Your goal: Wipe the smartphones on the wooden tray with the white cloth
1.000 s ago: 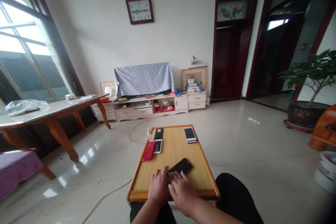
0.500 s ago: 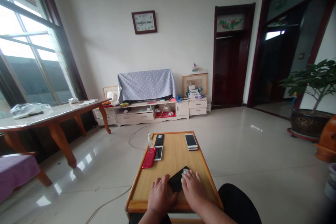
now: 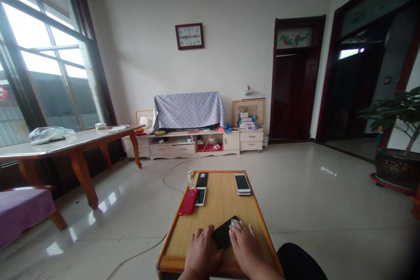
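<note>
Head cam: blk phone (image 3: 222,234), lower ctr of frame, long axis up-right; L hand (image 3: 201,248) at lower-left end, thumb wide, grip unclear; R hand (image 3: 246,246) holds pale wipe (image 3: 232,222) on upper-right end.

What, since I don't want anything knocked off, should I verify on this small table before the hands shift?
1. Dark phone on the wooden table, left hand at its edge: ok.
2. Pale cloth under the fingertips of the right hand: ok.
3. Red phone well inside the rim: not ok; it lies right along the left edge.
4. Pump bottle upright: ok.
5. Stacked phones near the right rim, neatly aligned: ok.
6. Red phone resting on the white phone: cannot tell; they overlap in view.
</note>
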